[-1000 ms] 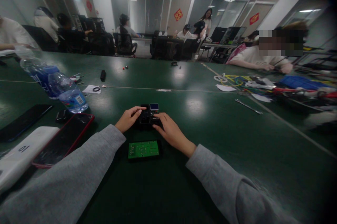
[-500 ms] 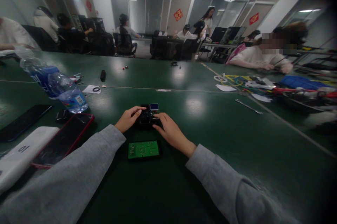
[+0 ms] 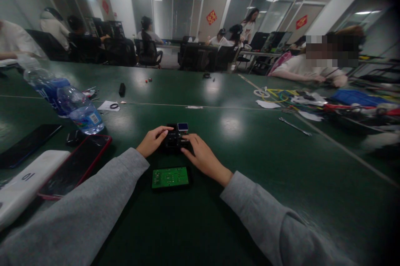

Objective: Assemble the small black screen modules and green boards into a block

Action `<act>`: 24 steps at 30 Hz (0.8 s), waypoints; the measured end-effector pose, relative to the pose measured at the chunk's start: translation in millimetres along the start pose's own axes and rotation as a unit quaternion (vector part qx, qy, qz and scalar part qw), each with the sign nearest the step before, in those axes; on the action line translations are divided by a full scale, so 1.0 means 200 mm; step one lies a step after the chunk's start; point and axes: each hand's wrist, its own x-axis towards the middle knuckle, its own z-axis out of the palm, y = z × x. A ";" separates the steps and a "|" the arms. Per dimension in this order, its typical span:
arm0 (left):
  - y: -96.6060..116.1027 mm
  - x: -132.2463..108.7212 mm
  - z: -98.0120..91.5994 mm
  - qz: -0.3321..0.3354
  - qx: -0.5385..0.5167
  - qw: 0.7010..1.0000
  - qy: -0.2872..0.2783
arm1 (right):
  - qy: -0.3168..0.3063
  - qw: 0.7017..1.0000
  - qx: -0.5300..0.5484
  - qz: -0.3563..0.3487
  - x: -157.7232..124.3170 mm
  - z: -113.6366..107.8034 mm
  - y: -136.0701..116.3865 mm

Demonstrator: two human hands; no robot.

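Observation:
Both of my hands meet at a small black plastic case [image 3: 172, 137] on the green table. My left hand [image 3: 153, 141] grips its left side, thumb and forefinger on the top face. My right hand [image 3: 200, 155] closes on the right side, fingertips over small parts whose details I cannot make out. A little display module [image 3: 183, 127] with a dark bluish screen stands at the far right corner, just beyond the right fingertips. Closer to me, a green circuit board [image 3: 170, 177] sits in a black frame, untouched by either hand.
Left of me are water bottles [image 3: 79, 109], a red-edged phone [image 3: 76, 166], a white power bank [image 3: 29, 184] and a dark phone [image 3: 28, 145]. To the right lie a wrench [image 3: 294, 126] and a heap of cables [image 3: 281, 94]. A person [image 3: 312, 70] sits across the table.
My hands, the black case and the circuit board stay in place. In the background, a standing person has shifted slightly to the right.

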 end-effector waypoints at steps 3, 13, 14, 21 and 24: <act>0.00 0.00 0.00 0.000 0.008 1.000 0.000 | 0.004 1.000 -0.001 -0.003 0.00 0.00 0.01; 0.00 0.00 0.00 -0.004 0.002 1.000 0.000 | -0.001 1.000 0.004 -0.001 0.00 0.00 0.01; 0.00 0.00 0.00 -0.005 0.001 1.000 0.001 | -0.002 1.000 0.005 0.000 0.00 0.01 0.01; 0.00 0.00 0.00 -0.005 -0.005 1.000 -0.002 | -0.002 1.000 0.006 -0.002 0.00 0.01 0.02; 0.00 0.00 0.00 -0.002 -0.002 1.000 0.000 | -0.001 1.000 0.004 -0.007 0.00 0.01 0.02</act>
